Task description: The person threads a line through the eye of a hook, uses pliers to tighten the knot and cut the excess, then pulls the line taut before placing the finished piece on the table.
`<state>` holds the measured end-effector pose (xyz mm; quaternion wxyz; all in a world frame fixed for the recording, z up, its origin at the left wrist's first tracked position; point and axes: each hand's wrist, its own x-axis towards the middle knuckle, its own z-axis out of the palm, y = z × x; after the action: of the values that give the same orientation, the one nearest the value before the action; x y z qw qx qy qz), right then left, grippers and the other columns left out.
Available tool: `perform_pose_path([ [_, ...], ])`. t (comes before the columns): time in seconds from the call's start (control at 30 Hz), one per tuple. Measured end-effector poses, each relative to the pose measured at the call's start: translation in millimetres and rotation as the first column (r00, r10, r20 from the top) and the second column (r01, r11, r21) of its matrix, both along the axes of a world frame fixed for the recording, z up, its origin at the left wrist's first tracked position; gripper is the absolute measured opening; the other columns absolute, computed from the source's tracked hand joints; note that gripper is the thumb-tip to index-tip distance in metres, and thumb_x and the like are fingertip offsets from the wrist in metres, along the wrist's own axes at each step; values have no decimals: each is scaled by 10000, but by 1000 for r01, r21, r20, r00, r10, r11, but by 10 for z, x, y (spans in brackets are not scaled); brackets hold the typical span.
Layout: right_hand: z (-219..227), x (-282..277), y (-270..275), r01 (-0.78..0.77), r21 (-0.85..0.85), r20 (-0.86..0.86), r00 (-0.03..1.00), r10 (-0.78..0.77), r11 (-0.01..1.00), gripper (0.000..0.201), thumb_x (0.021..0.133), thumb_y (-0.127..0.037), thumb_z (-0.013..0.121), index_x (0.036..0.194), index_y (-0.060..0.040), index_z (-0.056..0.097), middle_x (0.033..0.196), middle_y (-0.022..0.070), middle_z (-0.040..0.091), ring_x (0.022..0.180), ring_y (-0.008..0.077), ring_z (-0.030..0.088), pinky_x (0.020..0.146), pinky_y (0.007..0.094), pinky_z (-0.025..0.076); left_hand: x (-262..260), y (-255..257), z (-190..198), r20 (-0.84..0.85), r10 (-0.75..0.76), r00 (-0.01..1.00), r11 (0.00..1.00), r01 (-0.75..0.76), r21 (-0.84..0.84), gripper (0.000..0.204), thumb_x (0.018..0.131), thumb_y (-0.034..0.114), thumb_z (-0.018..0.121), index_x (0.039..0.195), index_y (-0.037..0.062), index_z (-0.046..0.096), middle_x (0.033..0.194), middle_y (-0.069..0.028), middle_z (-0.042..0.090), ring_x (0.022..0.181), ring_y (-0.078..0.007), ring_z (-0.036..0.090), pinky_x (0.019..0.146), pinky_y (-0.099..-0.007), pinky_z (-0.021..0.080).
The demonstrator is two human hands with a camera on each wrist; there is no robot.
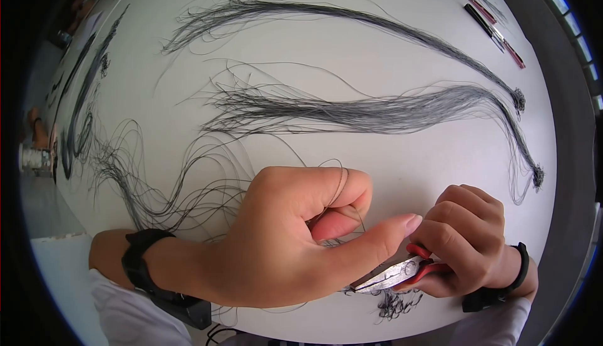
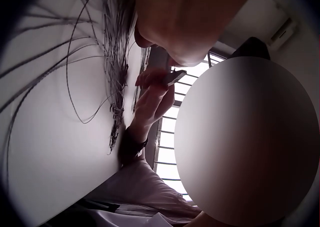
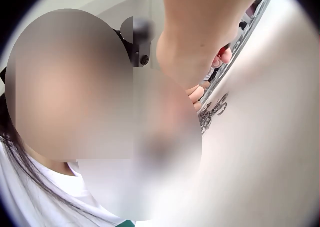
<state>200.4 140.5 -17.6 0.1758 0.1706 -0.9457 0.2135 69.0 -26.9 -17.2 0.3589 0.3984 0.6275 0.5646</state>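
My left hand point(image 1: 301, 239) has its fingers curled round thin dark strands point(image 1: 340, 189), one looping over the index finger; its thumb points right, toward the pliers. In my right hand point(image 1: 465, 239) are pliers point(image 1: 391, 275) with red handles, their metal jaws pointing left beneath the left thumb. Whether the jaws touch a strand is hidden. Below the pliers lies a small heap of curled dark bits point(image 1: 399, 305). In the left wrist view the right hand point(image 2: 152, 99) holds the pliers point(image 2: 175, 78) beyond the left hand point(image 2: 185, 22).
Two long bundles of dark strands point(image 1: 389, 110) point(image 1: 352, 14) lie across the white table point(image 1: 408, 157), each knotted at its right end. Loose wavy strands point(image 1: 135, 201) spread at the left. Pens point(image 1: 483, 27) lie at the back right.
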Motion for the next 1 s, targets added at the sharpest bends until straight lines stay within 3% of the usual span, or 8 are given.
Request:
perform_pose_path([
  [0.23,-34,26,-95,-86,43,-9,996,87,995,282,752,-347,632,684,-87,543,613,-16,445,494,110,421,409,220,303,-30,43,-85,-172,83,982,988,-58,144,517,778,-61,648,545,119,223,503,58,290,477,-24,217,418,-223,156],
  [0.33,-23,20,-66,-41,63,0,999,41,997,293,746,-355,636,693,-81,549,612,-10,447,499,117,429,415,231,315,-54,21,2,-34,-26,999,997,28,76,506,790,-69,627,546,111,222,498,54,296,481,-34,221,429,-223,164],
  [0.4,-32,12,-45,-13,45,-28,1000,14,999,309,740,-367,636,706,-70,561,615,-2,460,503,128,444,427,241,334,-92,27,25,353,-113,929,993,114,18,469,853,-13,565,531,99,244,495,44,314,485,-30,229,438,-222,181],
  [0.5,-38,1,-32,10,-11,-36,999,-11,1000,334,693,-369,681,751,-53,589,611,6,471,507,155,462,447,268,362,-91,17,72,545,-74,835,988,134,-72,438,903,63,479,515,86,276,479,22,337,467,-43,253,435,-233,207],
  [0.6,24,-9,13,87,-29,-20,996,-88,996,344,662,-334,715,819,-51,596,630,16,484,538,183,479,500,298,389,-105,-4,11,579,-117,807,993,81,87,402,909,94,416,519,72,323,474,-5,362,444,-74,287,427,-250,230],
  [0.73,42,-15,48,189,111,68,978,-197,976,363,674,-208,717,972,-64,568,732,41,507,667,225,505,659,347,412,-93,-29,55,567,-53,822,997,12,76,363,888,79,412,532,68,339,467,-25,373,433,-106,303,426,-259,242],
  [0.77,54,-2,49,189,123,151,967,-207,974,406,666,-142,700,1033,-71,540,830,59,501,758,237,497,745,375,391,-98,-37,54,551,-59,832,998,28,64,343,887,81,416,547,60,368,484,-29,395,439,-98,309,426,-251,243],
  [1.0,60,-16,19,224,203,148,955,-256,953,415,662,-139,701,1033,-61,531,920,74,484,809,245,489,800,409,369,-93,-60,87,559,-174,811,980,198,16,250,911,101,438,692,6,515,654,-57,556,495,-46,355,429,-208,269],
])
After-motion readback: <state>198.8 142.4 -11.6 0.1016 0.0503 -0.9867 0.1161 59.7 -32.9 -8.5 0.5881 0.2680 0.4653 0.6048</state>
